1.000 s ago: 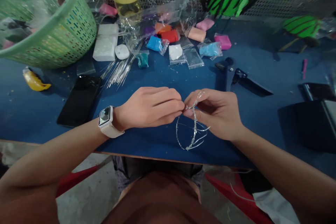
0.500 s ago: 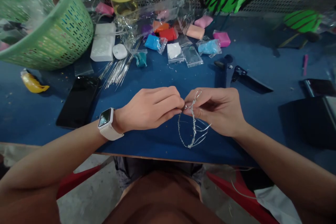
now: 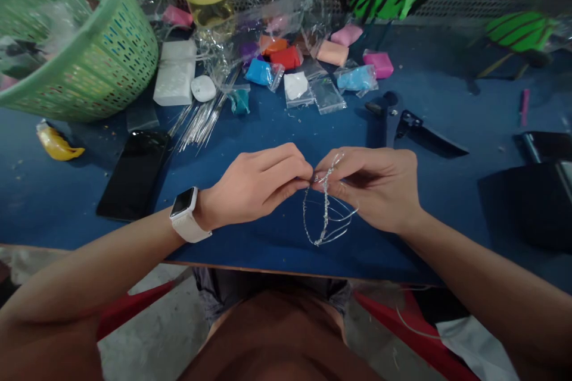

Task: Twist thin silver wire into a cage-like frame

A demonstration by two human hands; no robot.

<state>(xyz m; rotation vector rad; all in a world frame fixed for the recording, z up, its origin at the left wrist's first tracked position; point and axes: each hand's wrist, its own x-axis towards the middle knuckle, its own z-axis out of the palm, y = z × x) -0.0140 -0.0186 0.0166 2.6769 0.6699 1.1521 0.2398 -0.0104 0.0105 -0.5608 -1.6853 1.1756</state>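
A small frame of twisted silver wire hangs below my fingertips, its thin loops curving down over the blue table. My right hand pinches the upper part of it between thumb and forefinger. From the other side my left hand, wearing a white-strapped watch on the wrist, is closed with its fingertips on the wire where the two hands meet. The exact spot gripped by the left fingertips is partly hidden.
Behind my hands lie a bundle of straight wires, small bags of coloured clay and pliers. At left are a black phone and a green basket. A dark box stands at right.
The wire frame has tilted slightly, its lower end shifting a little left and up. Both hands keep their pinch, nearly in place.
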